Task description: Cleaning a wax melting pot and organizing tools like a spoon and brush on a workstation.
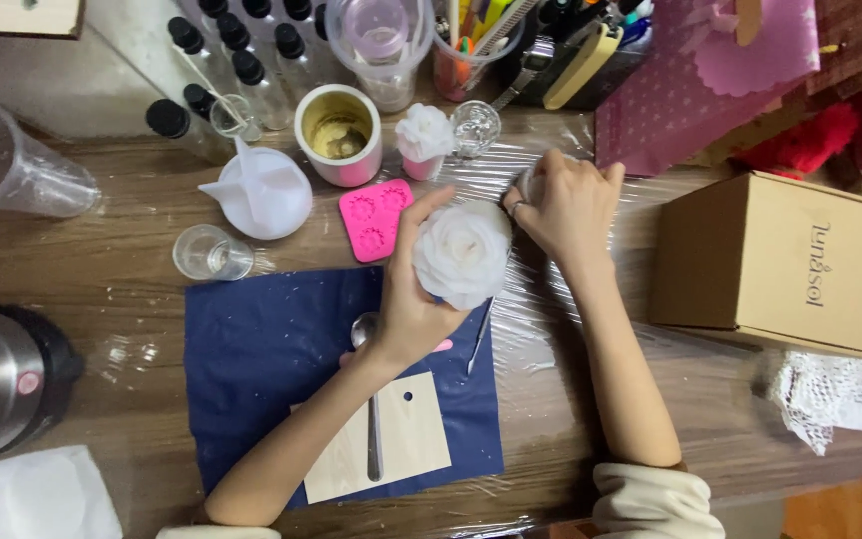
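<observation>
Flower: the large white rose-shaped wax flower [464, 253] is held above the middle of the table [132, 210], over the navy blue sheet [261, 349].
Left hand [413, 299]: curled round the flower's underside; a light grip there would spare the petals.
Right hand [566, 205]: closed on a small pale object I cannot identify, on the clear plastic film [541, 329].
Nearby: a pink silicone mould [375, 220] just left; a metal spoon [371, 399] on a pale wooden board [411, 439] nearer.
</observation>
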